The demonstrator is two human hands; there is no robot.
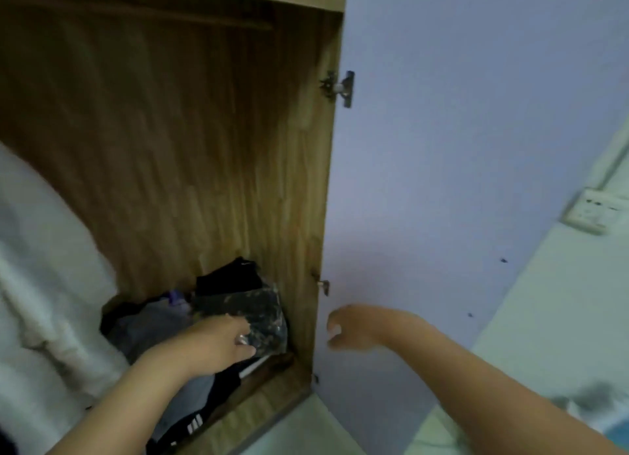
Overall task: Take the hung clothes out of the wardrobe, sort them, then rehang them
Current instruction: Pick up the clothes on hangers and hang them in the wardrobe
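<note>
The wardrobe [170, 131] stands open, its rail looks bare; a white garment [41, 267] hangs left. Folded clothes [177, 322] lie on its floor. Left hand [218, 342] presses a dark speckled packet [262, 318] with relaxed fingers; right hand [354, 328] hovers loosely curled, holding nothing. I judge the removing step; next comes gripping and lifting.

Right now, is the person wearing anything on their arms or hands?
No sleeves show: both forearms are bare up to the frame's edge. The left hand has something small and shiny on one finger, perhaps a ring, too blurred to tell. The right hand shows no glove or ring.
</note>
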